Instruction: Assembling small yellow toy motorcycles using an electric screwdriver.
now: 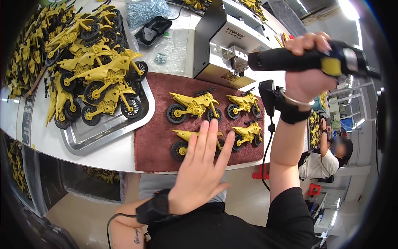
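Observation:
My right hand (pixel 311 81) is raised at the right, its fingers wrapped round a black electric screwdriver (pixel 286 60). The driver's tip end points left at the front of a metal screw feeder (pixel 226 56); whether they touch I cannot tell. With fingers stretched out and spread, my left hand (pixel 203 166) lies over a yellow toy motorcycle (pixel 182 134) and hides its middle. Its fingertips reach a second toy motorcycle (pixel 192 104) farther back. Two smaller-looking toy motorcycles, a far one (pixel 244 103) and a near one (pixel 250 134), lie to the right on the dark red mat (pixel 157 95).
A metal tray (pixel 89 139) at the left carries a pile of toy motorcycles (pixel 101 74), with more heaped behind it. At the back are a bag of screws (pixel 147 12), a black dish (pixel 153 31) and loose screws (pixel 161 57). A co-worker (pixel 323 159) sits at far right.

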Tool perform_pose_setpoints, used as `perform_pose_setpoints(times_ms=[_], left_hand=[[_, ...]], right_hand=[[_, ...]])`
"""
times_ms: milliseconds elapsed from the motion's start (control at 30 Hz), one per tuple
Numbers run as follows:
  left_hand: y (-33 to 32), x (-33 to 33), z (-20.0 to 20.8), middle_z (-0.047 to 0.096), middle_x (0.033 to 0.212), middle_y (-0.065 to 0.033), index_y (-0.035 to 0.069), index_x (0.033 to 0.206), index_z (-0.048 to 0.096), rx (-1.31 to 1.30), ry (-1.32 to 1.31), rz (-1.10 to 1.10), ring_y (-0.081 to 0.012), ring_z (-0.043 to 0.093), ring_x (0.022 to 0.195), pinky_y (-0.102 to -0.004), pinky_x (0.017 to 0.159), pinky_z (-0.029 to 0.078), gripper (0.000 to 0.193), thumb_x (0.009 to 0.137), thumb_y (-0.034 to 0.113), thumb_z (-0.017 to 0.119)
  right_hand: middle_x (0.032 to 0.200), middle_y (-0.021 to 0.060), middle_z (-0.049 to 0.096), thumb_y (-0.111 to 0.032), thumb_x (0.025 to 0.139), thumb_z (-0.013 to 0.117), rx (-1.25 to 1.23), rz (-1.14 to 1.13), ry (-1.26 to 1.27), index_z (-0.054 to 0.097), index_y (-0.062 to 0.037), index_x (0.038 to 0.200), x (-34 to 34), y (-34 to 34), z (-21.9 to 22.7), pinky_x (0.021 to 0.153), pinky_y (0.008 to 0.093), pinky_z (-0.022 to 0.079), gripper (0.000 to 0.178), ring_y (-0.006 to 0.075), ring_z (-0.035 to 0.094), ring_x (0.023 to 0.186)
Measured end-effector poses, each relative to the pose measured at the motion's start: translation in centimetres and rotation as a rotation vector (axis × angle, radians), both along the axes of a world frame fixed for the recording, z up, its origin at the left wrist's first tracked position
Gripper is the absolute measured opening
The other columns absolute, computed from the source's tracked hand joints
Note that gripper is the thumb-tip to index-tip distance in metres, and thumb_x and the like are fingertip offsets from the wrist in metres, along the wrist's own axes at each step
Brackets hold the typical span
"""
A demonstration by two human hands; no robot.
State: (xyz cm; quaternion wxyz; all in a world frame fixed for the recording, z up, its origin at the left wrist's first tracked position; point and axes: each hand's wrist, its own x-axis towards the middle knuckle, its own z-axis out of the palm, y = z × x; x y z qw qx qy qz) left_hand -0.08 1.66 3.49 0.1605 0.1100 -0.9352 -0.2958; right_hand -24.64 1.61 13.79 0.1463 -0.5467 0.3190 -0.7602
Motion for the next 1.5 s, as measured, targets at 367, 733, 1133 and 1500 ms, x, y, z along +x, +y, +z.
perform_pose_setpoints(times_ms=[367,733,1133,1500], left_hand=[[-9.5,-3.5,-0.6,0.060,0.094,-0.0096,0.001,0.097,0.060,-0.107,-0.010,-0.015,-0.0272,0.055,0.093,-0.0376,0.085,0.042,0.035,0.065,0.012,0.070],[-9.5,-3.8,-1.5,0.060,0.089,-0.0075,0.005,0.088,0.064,-0.004,0.143,0.016,-0.0265,0.055,0.086,-0.0356,0.077,0.044,0.028,0.062,0.011,0.073],[-9.0,-4.1,-1.5,0.059,0.085,-0.0053,0.006,0.083,0.064,-0.038,0.135,0.068,-0.0253,0.054,0.083,-0.0361,0.075,0.043,0.027,0.062,0.019,0.074],[-8.3,-4.6,-1.6,0.057,0.081,-0.0067,0.004,0.081,0.057,-0.051,0.138,0.087,-0.0260,0.054,0.082,-0.0368,0.074,0.043,0.027,0.063,0.017,0.072]], right_hand=[[0.063,0.0061,0.047,-0.013,0.077,0.056,0.258,0.081,-0.135,0.044,-0.0057,0.082,6.5,1.7,-0.6,0.057,0.0341,0.044,0.014,0.0177,0.050,0.052],[0.069,0.0052,0.048,-0.015,0.075,0.057,0.377,0.065,-0.088,0.044,-0.0058,0.086,8.2,0.9,-3.9,0.058,0.0323,0.043,0.020,0.0163,0.049,0.055],[0.066,0.0069,0.050,0.002,0.079,0.058,0.221,0.098,-0.191,0.045,-0.0034,0.088,8.0,1.2,-4.3,0.055,0.0283,0.047,0.016,0.0157,0.054,0.055],[0.077,0.0046,0.047,-0.032,0.077,0.048,0.102,0.170,0.030,0.046,-0.0098,0.083,-0.3,3.1,2.1,0.067,0.0332,0.039,0.023,0.0179,0.048,0.066]])
